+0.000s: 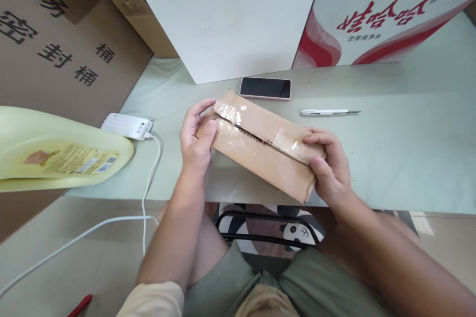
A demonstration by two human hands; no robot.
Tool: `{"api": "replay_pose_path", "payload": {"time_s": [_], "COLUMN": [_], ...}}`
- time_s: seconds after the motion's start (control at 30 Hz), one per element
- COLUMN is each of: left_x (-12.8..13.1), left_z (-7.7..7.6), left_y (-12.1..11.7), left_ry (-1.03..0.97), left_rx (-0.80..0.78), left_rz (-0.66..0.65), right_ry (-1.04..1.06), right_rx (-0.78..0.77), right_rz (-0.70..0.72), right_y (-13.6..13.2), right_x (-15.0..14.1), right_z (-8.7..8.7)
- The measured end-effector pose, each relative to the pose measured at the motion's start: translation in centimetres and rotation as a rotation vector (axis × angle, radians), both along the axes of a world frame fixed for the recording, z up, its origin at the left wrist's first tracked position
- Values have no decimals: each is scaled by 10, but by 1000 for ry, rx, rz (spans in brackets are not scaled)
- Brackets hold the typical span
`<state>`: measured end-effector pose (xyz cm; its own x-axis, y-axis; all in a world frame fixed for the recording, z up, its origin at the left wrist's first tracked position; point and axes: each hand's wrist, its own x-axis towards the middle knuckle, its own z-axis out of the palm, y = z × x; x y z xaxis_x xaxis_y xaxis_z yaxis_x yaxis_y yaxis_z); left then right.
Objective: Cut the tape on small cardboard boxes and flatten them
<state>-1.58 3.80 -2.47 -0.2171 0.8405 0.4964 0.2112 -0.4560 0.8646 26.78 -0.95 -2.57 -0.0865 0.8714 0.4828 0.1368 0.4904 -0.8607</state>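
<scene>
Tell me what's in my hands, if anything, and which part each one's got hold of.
A taped cardboard box, held by its two opposite ends: your left hand grips the left end, your right hand the right end.

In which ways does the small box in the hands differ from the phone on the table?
The held box is brown with shiny clear tape; the phone is black on top with a pale rim.
The held box is larger and thicker; the phone is smaller and thin.
The left hand and right hand grip the held box; the phone lies untouched on the table.
Both are longish and rectangular.
</scene>
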Motion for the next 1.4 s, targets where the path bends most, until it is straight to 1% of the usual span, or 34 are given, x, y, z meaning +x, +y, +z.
{"api": "replay_pose_path", "payload": {"time_s": [0.1,0.17,0.27,0.33,0.47,0.57,0.67,0.73,0.87,1.0,1.13,1.23,1.33,1.4], "left_x": [5,5,2,1,0,-1,-1,-1,-1,-3,-4,-4,-4,-3], "left_z": [4,8,14,16,15,14,16,19,22,18,13,15,17,18], "left_y": [-1,-4,-8,-10,-12,-12,-14,-15,-16,-14,-12,-12,-13,-13], "left_ry": [-65,-51,30,55,-4,83,160,184,179,139,93,160,231,247], "left_rx": [-69,-84,-56,-39,-28,-23,-12,-1,51,102,101,114,91,70], "left_rz": [3,31,111,139,107,117,197,234,224,162,83,77,93,85], "right_ry": [73,86,66,52,76,131,178,166,123,131,170,152,104,45], "right_rx": [-22,-17,26,45,32,39,55,40,68,86,86,61,67,84], "right_rz": [30,42,36,15,3,24,-30,-53,-48,-40,-28,-7,-72,-81], "right_y": [2,4,7,9,9,8,6,5,2,-1,-1,1,0,-2], "right_x": [4,5,5,5,5,1,-5,-9,-14,-15,-16,-14,-8,-4], "right_z": [-10,-15,-17,-18,-20,-23,-30,-36,-46,-42,-34,-29,-23,-18]}}
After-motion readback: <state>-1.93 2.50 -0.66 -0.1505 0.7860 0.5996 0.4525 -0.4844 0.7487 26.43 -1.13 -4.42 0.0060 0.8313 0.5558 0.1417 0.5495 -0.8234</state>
